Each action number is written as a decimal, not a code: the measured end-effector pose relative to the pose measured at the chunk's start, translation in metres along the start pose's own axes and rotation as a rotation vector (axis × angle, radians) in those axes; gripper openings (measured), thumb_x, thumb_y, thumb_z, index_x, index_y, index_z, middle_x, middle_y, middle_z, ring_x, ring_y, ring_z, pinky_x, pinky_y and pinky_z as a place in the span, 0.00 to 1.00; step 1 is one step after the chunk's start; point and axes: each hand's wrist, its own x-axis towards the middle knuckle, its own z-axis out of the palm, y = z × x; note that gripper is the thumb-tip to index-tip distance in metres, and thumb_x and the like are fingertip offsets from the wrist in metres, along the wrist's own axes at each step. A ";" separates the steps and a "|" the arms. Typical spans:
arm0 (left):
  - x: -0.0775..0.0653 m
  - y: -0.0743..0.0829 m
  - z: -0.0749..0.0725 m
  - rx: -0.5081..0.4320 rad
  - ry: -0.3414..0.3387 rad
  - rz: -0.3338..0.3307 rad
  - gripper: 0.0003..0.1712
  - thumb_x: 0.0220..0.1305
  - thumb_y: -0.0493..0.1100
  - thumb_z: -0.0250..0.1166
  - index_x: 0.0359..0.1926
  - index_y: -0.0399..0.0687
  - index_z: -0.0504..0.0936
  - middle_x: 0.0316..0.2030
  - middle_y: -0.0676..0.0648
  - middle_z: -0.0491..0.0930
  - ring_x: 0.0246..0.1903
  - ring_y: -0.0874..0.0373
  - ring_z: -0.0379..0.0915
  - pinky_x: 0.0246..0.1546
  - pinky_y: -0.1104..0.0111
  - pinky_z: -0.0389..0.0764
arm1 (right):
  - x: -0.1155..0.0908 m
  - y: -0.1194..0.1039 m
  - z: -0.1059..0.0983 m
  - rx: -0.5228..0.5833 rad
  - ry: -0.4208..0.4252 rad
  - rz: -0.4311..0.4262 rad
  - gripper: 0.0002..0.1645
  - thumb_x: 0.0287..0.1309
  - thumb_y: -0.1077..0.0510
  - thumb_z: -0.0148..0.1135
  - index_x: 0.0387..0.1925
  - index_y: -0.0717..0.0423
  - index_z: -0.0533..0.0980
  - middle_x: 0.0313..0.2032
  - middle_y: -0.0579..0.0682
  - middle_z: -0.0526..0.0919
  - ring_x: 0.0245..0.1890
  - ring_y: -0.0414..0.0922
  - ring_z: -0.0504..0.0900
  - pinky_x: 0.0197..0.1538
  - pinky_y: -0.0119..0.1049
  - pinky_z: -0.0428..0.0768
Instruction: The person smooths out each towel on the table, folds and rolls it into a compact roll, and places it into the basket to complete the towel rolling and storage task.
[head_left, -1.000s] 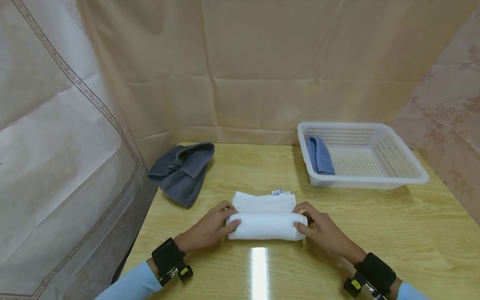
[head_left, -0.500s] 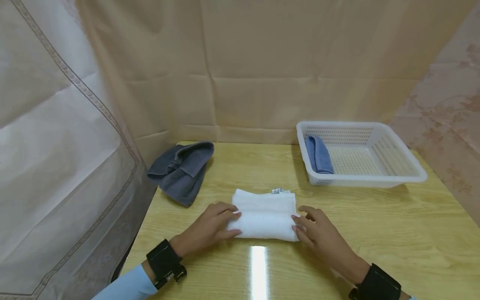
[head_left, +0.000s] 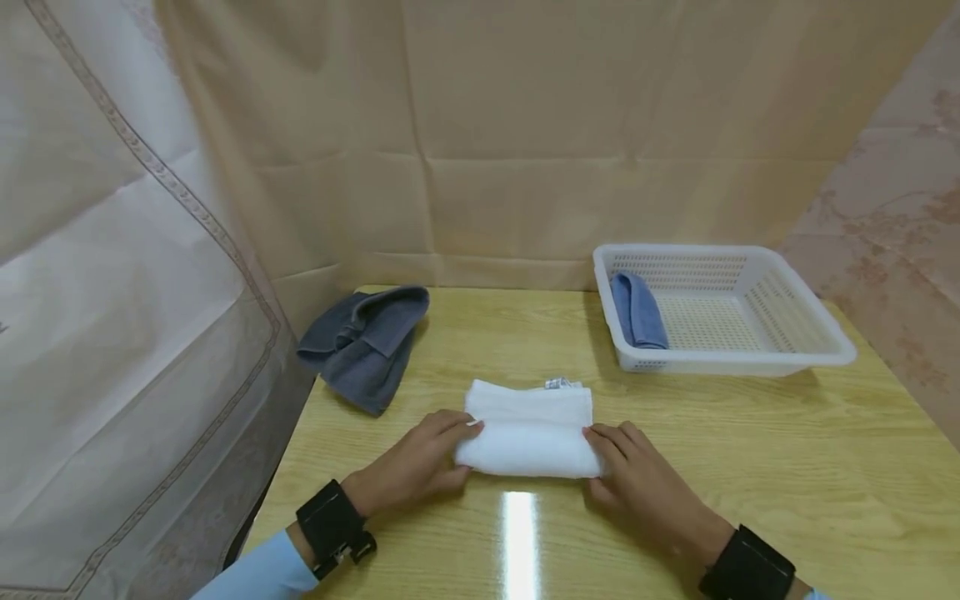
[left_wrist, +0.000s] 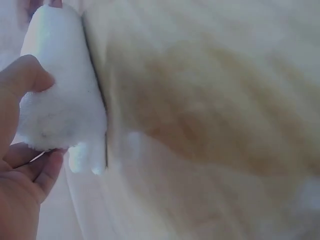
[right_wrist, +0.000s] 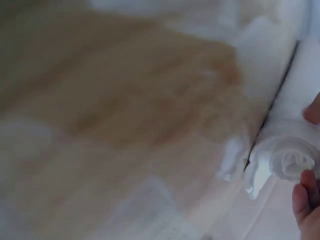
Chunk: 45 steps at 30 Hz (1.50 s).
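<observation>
White and partly rolled, the towel (head_left: 528,450) lies on the wood-grained table (head_left: 750,442) at the lower centre of the head view, its flat section with a small label (head_left: 557,383) beyond the roll. The person's left hand (head_left: 416,458) pinches the roll's left end between thumb and fingers; the right hand (head_left: 647,477) pinches the right end, where layers spiral. Right of centre, a white basket (head_left: 738,361) holds a folded blue cloth (head_left: 639,314) against its left wall. Left of centre lies a crumpled grey cloth (head_left: 363,358).
</observation>
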 end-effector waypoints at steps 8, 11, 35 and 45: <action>0.011 -0.007 -0.007 -0.203 -0.168 -0.202 0.30 0.75 0.54 0.63 0.70 0.45 0.74 0.63 0.45 0.77 0.62 0.55 0.72 0.61 0.59 0.76 | 0.016 0.014 -0.013 0.388 -0.218 0.212 0.23 0.66 0.53 0.69 0.60 0.56 0.79 0.45 0.42 0.83 0.37 0.35 0.74 0.38 0.32 0.78; 0.014 -0.008 -0.007 -0.283 -0.184 -0.232 0.28 0.77 0.56 0.59 0.69 0.48 0.76 0.60 0.48 0.79 0.59 0.58 0.75 0.58 0.60 0.78 | 0.022 0.020 -0.019 0.531 -0.311 0.259 0.25 0.70 0.51 0.65 0.62 0.60 0.78 0.40 0.42 0.83 0.33 0.34 0.75 0.34 0.31 0.76; 0.006 -0.003 0.000 -0.119 -0.041 -0.094 0.30 0.75 0.55 0.62 0.72 0.49 0.73 0.68 0.42 0.71 0.67 0.48 0.67 0.65 0.52 0.71 | 0.021 0.017 -0.024 0.511 -0.241 0.230 0.17 0.70 0.52 0.66 0.57 0.47 0.77 0.25 0.39 0.73 0.25 0.35 0.71 0.29 0.32 0.74; 0.016 -0.002 -0.008 -0.195 -0.104 -0.167 0.27 0.76 0.52 0.62 0.69 0.46 0.75 0.65 0.41 0.75 0.65 0.51 0.70 0.65 0.56 0.73 | 0.021 -0.005 -0.025 -0.059 0.026 -0.092 0.22 0.63 0.56 0.71 0.57 0.58 0.78 0.53 0.56 0.80 0.48 0.53 0.78 0.49 0.48 0.80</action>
